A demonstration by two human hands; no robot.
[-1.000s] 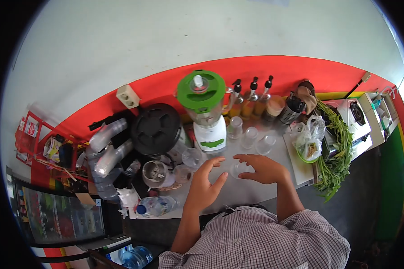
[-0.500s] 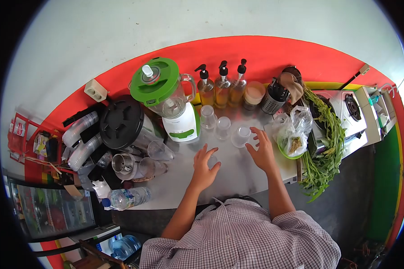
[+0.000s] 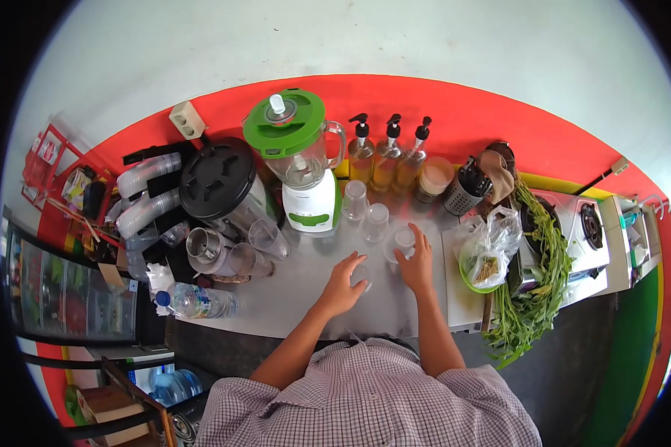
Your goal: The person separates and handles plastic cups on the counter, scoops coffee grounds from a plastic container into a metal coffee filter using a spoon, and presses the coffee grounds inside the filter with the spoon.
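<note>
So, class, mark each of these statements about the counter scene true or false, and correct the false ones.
1. The blender has a green lid. True.
2. Only two pump bottles stand near the red wall. False: there are three pump bottles.
3. The right hand is next to a clear cup. True.
4. The leafy greens are on the person's left. False: the leafy greens are on the person's right.
5. The left hand grips the blender's handle. False: the left hand is open, away from the blender.
</note>
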